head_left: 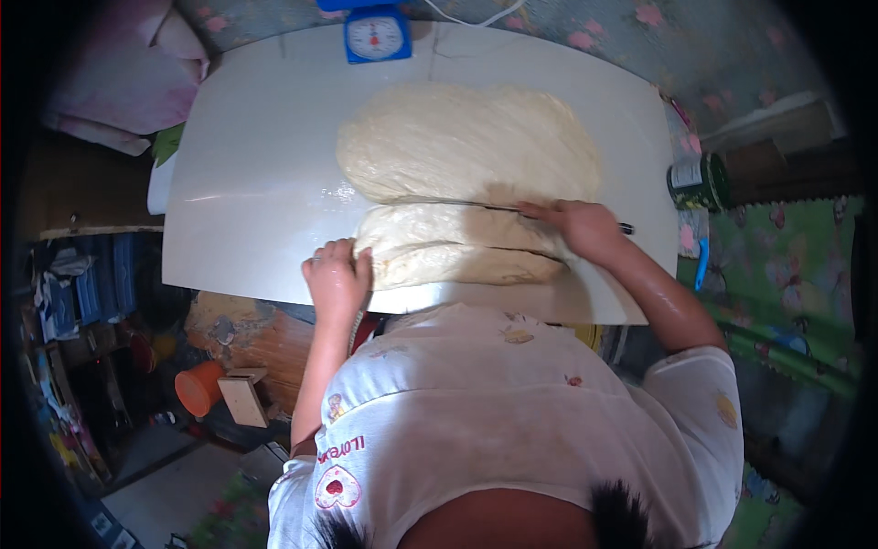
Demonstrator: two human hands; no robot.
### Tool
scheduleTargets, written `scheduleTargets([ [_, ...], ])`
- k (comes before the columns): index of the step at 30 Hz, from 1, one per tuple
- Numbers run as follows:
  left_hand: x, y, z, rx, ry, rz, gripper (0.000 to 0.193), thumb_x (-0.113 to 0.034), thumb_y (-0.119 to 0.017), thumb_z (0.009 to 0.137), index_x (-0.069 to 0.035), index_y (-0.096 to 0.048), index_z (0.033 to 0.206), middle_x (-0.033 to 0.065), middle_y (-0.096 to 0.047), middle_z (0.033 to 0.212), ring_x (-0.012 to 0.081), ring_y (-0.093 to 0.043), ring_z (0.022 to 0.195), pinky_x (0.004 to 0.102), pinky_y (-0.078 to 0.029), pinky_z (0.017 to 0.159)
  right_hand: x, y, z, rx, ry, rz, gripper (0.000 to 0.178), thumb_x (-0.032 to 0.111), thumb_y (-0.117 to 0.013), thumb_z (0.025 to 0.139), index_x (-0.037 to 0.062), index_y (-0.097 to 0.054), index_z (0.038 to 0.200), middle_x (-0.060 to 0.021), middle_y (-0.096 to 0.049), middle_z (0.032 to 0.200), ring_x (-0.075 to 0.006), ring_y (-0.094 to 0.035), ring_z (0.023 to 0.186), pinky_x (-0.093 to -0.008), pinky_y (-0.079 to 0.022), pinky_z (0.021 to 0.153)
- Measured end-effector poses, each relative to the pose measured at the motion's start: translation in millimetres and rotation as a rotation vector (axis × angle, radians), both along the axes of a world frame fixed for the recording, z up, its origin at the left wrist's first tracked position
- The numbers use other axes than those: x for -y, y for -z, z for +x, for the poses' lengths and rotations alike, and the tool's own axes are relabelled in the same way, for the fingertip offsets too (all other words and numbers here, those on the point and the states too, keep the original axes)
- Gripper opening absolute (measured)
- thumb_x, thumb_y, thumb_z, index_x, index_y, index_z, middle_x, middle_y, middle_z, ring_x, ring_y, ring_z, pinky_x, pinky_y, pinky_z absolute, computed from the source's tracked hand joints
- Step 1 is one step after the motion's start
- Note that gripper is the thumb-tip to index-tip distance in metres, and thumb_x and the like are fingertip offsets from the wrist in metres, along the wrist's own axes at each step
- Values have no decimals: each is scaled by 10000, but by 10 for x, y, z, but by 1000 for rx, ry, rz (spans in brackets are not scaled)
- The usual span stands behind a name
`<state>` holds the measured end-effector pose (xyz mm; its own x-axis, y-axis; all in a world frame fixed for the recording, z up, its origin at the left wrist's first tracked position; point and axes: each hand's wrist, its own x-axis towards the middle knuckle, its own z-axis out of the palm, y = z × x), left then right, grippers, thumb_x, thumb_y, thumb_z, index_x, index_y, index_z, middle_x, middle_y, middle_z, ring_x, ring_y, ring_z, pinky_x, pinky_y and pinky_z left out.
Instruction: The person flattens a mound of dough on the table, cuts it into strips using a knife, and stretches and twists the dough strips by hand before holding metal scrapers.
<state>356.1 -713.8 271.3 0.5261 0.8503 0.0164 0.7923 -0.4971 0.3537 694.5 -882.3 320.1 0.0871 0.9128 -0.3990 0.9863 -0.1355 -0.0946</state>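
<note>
A large slab of pale, glossy dough (466,137) lies on a white tabletop (247,183). Nearer to me are two long dough strips (448,265), side by side, with a dark seam between them. My right hand (585,227) is closed on a long thin knife (457,201). Its blade lies along the line between the slab and the farther strip, and the black handle end sticks out past my palm. At the left end of the strips rests my left hand (337,274), fingers extended, the thumb side against the dough. A ring shows on one finger.
A blue dial scale (377,37) stands at the table's far edge. Beyond the right edge are a dark green can (697,181) and a blue-handled thing (702,263). An orange bucket (198,389) and a small wooden stool (244,400) stand at the lower left.
</note>
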Motion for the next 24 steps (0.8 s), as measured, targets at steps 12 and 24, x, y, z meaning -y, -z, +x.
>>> scheduleTargets([
  [12,-144,-294,111,118,123,12,449,-251,-687,782,-24,-586,1155,186,-497,1279,359,-490,1163,453,-355,973,2153,149,794,165,342,241,531,55,-594,795,301,-570,1264,-73,-545,752,-276,-579,690,-380,-499,629],
  [24,363,33,983,216,730,28,554,-319,-643,820,-11,-513,1261,181,-467,1337,371,-391,1281,481,-303,1046,1598,353,730,50,257,404,414,99,-589,859,277,-603,1232,-58,-518,706,-251,-558,633,-372,-481,589],
])
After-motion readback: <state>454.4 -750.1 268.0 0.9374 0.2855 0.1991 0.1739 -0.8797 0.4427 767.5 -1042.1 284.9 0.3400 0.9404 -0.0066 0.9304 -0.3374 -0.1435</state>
